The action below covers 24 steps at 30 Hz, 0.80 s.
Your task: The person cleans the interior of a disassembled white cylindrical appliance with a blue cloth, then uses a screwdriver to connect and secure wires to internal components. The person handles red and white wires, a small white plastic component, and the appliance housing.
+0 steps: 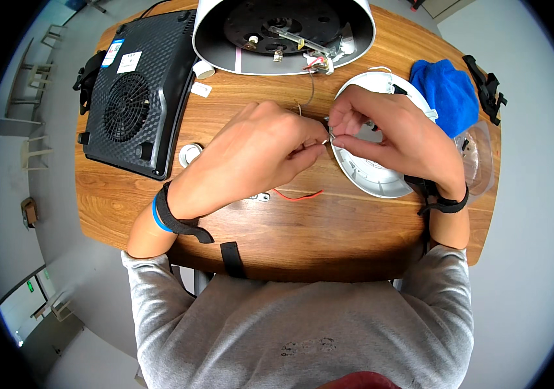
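My left hand (257,146) and my right hand (397,133) meet over the middle of the table, fingertips almost touching. Each pinches at a small, pale metallic piece (329,137) between them, too tiny to name. Beneath my right hand lies a round white plastic cover (380,185), partly hidden by it. A thin wire (312,94) hangs from the open white appliance housing (212,55) down toward my fingers. Below my left hand, a red wire (299,196) and a small white part (262,197) lie on the wood.
A black appliance with a fan grille (128,107) lies at the left. Beside it are a white round cap (190,154) and a small white roll (203,69). To the right are a blue cloth (444,94), a clear plastic container (481,159) and a black strap (484,89).
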Each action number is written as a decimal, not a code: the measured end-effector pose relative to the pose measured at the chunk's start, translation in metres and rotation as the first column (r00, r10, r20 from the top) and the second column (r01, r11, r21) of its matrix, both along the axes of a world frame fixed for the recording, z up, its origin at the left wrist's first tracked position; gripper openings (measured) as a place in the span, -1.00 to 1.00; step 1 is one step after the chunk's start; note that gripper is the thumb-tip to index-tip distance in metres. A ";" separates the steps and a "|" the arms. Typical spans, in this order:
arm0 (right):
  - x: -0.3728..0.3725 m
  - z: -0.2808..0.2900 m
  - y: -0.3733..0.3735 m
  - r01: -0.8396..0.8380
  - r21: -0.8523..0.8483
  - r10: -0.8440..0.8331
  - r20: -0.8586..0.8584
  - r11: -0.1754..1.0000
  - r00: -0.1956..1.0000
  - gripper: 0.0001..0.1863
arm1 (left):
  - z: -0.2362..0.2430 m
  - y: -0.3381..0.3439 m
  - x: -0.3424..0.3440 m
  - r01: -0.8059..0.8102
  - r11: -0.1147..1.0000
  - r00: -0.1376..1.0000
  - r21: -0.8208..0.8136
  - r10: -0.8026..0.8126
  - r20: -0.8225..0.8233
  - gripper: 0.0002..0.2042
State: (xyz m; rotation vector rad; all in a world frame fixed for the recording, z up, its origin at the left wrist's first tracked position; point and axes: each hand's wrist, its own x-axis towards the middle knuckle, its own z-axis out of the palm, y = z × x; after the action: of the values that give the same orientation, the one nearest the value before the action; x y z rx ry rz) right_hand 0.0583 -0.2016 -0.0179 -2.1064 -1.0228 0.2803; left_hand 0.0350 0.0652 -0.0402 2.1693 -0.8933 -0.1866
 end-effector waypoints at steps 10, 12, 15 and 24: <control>0.001 -0.003 0.003 0.060 -0.028 -0.059 0.037 0.998 0.998 -0.85 | -0.005 0.000 0.003 0.025 0.999 0.994 -0.025 -0.022 0.108 -0.88; 0.000 -0.006 0.003 0.061 -0.008 -0.061 0.049 0.998 0.997 -0.86 | -0.005 0.000 0.003 0.028 0.999 0.995 -0.031 -0.025 0.097 -0.88; 0.003 -0.008 0.001 0.066 -0.011 -0.065 0.029 0.998 0.997 -0.86 | -0.008 0.001 0.004 0.026 0.998 0.995 -0.063 -0.020 0.097 -0.88; 0.010 -0.003 -0.011 0.022 -0.073 -0.020 0.030 0.997 0.999 -0.87 | -0.020 0.034 0.010 0.235 0.941 0.963 0.243 -0.259 0.070 -0.84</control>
State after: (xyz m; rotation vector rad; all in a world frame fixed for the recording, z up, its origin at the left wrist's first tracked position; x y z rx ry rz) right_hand 0.0683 -0.2130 -0.0211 -2.1920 -1.0211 0.2814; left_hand 0.0449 0.0989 -0.0603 2.2908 -1.2581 -0.3222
